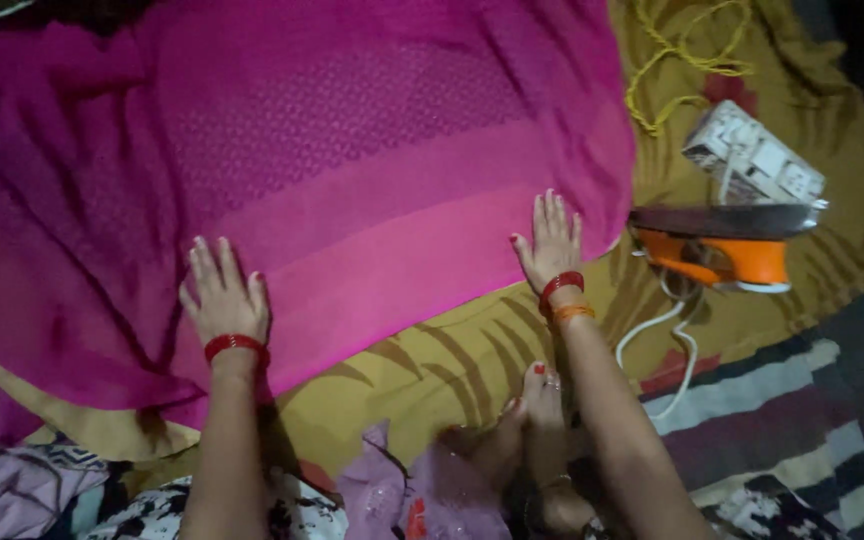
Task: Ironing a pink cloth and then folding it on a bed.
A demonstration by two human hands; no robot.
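On the yellow sheet (452, 360), left hand (224, 295) and right hand (550, 245) press flat, fingers spread, on pink cloth (352, 170).

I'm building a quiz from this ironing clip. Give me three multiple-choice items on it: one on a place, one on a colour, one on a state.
1. Where is the iron?
A. right of the pink cloth
B. on the cloth
C. in a hand

2. What colour is the iron's body?
A. blue
B. orange
C. green

3. How are both hands?
A. fists
B. gripping the cloth
C. flat, fingers spread

Key:
1 A, it lies on the yellow sheet.
2 B, orange under the dark soleplate.
3 C, left hand and right hand press palms down.
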